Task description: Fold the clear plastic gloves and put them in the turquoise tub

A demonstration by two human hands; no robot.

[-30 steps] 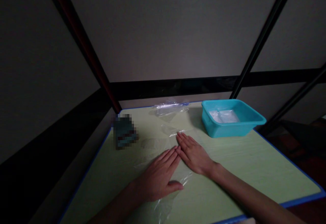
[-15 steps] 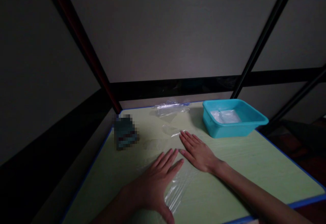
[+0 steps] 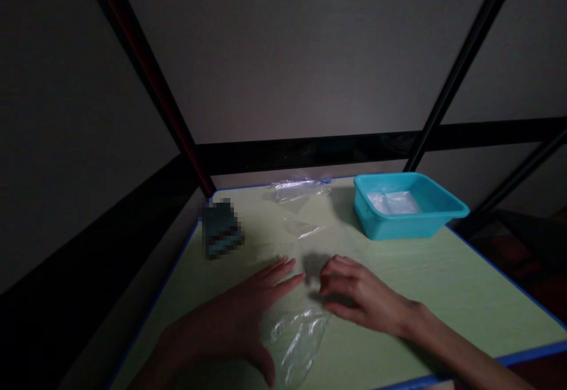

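Observation:
A clear plastic bag [image 3: 305, 340] lies flattened on the pale green table in front of me, its near part wrinkled and shiny. My left hand [image 3: 241, 316] is at the bag's left side, fingers stretched and thumb spread, holding nothing. To the right, my right hand [image 3: 361, 292] hovers just above the bag with loosely bent fingers and the thumb apart from them. Nothing shows in its grasp, and a shadow falls beneath the fingertips. The bag's far edge catches the light beyond both hands.
A turquoise plastic basin [image 3: 410, 224] with folded clear plastic [image 3: 394, 202] inside stands at the back right. More crumpled clear plastic [image 3: 301, 189] lies by the table's far edge. A blurred-out dark item [image 3: 221, 229] sits at the left. Panels rise behind the blue-edged table [image 3: 443, 295].
My right hand has lifted from lying flat, drawn back towards me, and its fingers have bent. My left hand has shifted left, and the near part of the bag shows looser wrinkles.

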